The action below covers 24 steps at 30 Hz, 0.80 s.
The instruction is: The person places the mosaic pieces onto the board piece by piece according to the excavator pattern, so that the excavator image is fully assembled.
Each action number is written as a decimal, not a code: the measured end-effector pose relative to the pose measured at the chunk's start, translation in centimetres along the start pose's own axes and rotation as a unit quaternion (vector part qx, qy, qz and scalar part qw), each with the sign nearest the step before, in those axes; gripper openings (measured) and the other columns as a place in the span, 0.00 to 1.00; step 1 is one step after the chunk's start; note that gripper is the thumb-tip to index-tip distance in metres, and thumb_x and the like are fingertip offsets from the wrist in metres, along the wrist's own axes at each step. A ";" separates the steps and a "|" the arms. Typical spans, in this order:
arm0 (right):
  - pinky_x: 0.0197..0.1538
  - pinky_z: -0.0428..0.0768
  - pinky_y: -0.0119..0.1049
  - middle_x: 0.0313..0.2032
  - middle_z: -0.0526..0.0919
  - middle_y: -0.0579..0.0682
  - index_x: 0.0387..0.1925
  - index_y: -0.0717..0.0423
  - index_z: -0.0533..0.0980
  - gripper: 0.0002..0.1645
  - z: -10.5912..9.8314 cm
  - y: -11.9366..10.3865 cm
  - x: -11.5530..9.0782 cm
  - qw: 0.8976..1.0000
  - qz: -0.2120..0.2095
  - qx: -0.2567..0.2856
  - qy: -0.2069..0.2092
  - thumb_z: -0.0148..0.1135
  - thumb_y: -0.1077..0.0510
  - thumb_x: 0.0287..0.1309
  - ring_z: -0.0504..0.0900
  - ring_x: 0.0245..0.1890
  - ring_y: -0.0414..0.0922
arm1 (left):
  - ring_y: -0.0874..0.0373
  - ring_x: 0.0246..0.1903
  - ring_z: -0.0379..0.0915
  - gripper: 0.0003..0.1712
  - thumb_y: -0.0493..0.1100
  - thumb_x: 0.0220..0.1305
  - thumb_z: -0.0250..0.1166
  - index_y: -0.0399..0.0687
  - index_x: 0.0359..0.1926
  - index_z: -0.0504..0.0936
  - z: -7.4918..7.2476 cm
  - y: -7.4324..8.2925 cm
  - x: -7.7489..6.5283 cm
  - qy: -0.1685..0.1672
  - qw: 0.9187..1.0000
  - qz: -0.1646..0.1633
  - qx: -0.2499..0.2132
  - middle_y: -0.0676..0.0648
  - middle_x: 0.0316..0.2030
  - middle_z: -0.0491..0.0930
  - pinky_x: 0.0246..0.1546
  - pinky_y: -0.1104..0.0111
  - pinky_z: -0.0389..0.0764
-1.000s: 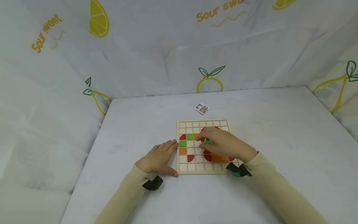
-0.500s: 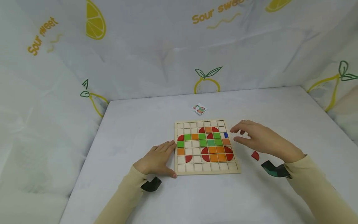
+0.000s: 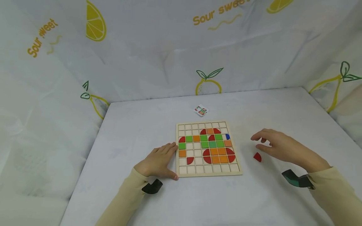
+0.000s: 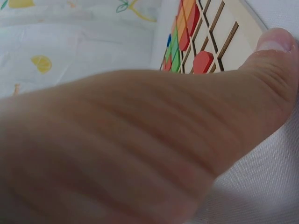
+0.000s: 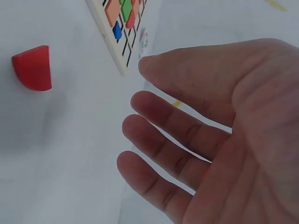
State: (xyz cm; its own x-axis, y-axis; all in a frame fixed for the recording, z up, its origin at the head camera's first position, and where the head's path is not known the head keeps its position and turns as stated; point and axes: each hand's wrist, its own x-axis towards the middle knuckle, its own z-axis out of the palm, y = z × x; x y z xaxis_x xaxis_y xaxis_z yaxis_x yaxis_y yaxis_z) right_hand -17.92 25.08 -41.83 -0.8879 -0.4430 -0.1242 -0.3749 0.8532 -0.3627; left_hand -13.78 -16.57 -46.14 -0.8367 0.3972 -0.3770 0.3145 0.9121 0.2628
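A square wooden grid board [image 3: 208,169] lies on the table, with red quarter-circle, green, orange and blue pieces set in its cells. My left hand [image 3: 159,160] rests along the board's left edge, fingers straight, thumb at the front left corner; in the left wrist view that thumb [image 4: 273,60] touches the board's rim. To the right of the board, my right hand [image 3: 282,147] hovers over the table with relaxed fingers and holds nothing. Just below its fingertips a loose red quarter-circle piece [image 3: 257,157] lies on the table; it also shows in the right wrist view [image 5: 35,69].
A small printed card [image 3: 201,110] with a coloured pattern lies behind the board. The white table [image 3: 141,125] is bordered at the back and left by a hanging cloth [image 3: 158,56] printed with lemons.
My right hand has left the board's middle and moved right, uncovering the green and red pieces there, and now hovers near the loose red piece. My left hand stays at the board's edge.
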 end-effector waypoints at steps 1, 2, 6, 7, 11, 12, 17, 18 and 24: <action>0.42 0.85 0.41 0.49 0.84 0.53 0.55 0.56 0.81 0.21 0.2 0.2 -0.1 1.000 0.005 0.002 -0.005 0.70 0.56 0.61 0.80 0.47 0.50 | 0.48 0.80 0.45 0.65 0.65 0.49 0.77 0.47 0.80 0.53 0.0 0.0 0.0 0.000 1.000 0.000 0.000 0.46 0.81 0.51 0.79 0.47 0.54; 0.43 0.86 0.43 0.49 0.84 0.54 0.55 0.56 0.81 0.21 0.3 0.5 -0.1 1.000 0.010 0.003 -0.011 0.70 0.56 0.61 0.80 0.47 0.51 | 0.48 0.80 0.45 0.65 0.65 0.49 0.77 0.47 0.80 0.52 0.0 0.0 0.0 0.000 1.000 0.001 0.001 0.46 0.81 0.51 0.79 0.47 0.54; 0.44 0.87 0.49 0.51 0.83 0.56 0.55 0.55 0.80 0.20 1.0 1.3 -0.4 0.999 0.025 0.003 -0.031 0.69 0.58 0.61 0.81 0.47 0.53 | 0.48 0.80 0.45 0.66 0.65 0.49 0.77 0.47 0.80 0.52 0.0 0.0 0.0 -0.001 1.000 0.001 0.003 0.46 0.81 0.50 0.79 0.48 0.54; 0.45 0.87 0.50 0.51 0.83 0.56 0.55 0.55 0.80 0.20 1.2 1.5 -0.4 0.999 0.026 0.004 -0.035 0.69 0.59 0.61 0.81 0.48 0.54 | 0.48 0.80 0.45 0.66 0.65 0.49 0.77 0.47 0.80 0.52 0.0 0.0 0.0 -0.001 1.000 0.001 0.003 0.46 0.81 0.50 0.79 0.48 0.54; 0.50 0.86 0.54 0.49 0.82 0.52 0.53 0.54 0.81 0.19 1.9 1.8 -0.7 0.999 0.016 0.008 -0.044 0.69 0.63 0.59 0.81 0.49 0.52 | 0.48 0.80 0.45 0.66 0.65 0.49 0.77 0.47 0.80 0.52 0.1 -0.1 0.0 -0.002 1.000 -0.002 0.003 0.46 0.81 0.50 0.79 0.48 0.54; 0.51 0.86 0.54 0.48 0.82 0.51 0.53 0.54 0.81 0.19 2.0 1.8 -0.7 0.999 0.011 0.009 -0.044 0.69 0.64 0.59 0.81 0.49 0.52 | 0.48 0.80 0.45 0.66 0.65 0.49 0.77 0.47 0.80 0.52 0.1 -0.1 0.0 -0.002 1.000 -0.002 0.003 0.46 0.81 0.50 0.79 0.48 0.54; 0.50 0.86 0.55 0.51 0.81 0.54 0.53 0.52 0.81 0.23 2.9 1.6 -0.8 0.999 -0.003 -0.007 -0.044 0.70 0.68 0.55 0.79 0.52 0.55 | 0.48 0.81 0.45 0.66 0.65 0.50 0.77 0.48 0.80 0.52 0.1 -0.2 0.0 -0.003 1.000 -0.001 0.000 0.46 0.81 0.50 0.79 0.48 0.54; 0.50 0.87 0.55 0.53 0.80 0.56 0.54 0.51 0.80 0.25 3.1 1.5 -0.8 0.999 -0.003 -0.011 -0.046 0.69 0.68 0.54 0.78 0.53 0.56 | 0.48 0.81 0.45 0.66 0.65 0.50 0.77 0.48 0.80 0.52 0.1 -0.2 0.0 -0.003 1.000 -0.001 -0.001 0.47 0.81 0.50 0.79 0.48 0.54; 0.52 0.85 0.57 0.57 0.77 0.58 0.57 0.48 0.78 0.30 3.8 1.4 -0.8 0.998 -0.011 -0.014 -0.053 0.67 0.71 0.52 0.74 0.56 0.58 | 0.48 0.81 0.44 0.66 0.66 0.50 0.77 0.48 0.80 0.51 0.1 -0.2 0.0 -0.003 1.000 -0.001 -0.001 0.47 0.81 0.49 0.79 0.47 0.54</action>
State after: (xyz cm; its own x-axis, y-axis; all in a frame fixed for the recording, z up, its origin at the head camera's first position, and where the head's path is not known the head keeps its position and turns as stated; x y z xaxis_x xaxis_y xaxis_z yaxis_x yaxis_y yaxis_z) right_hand -16.70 25.64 -45.76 -0.8467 -0.4871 -0.2142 -0.4026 0.8497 -0.3405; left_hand -13.81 -16.73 -46.29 -0.8344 0.3962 -0.3831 0.3117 0.9125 0.2648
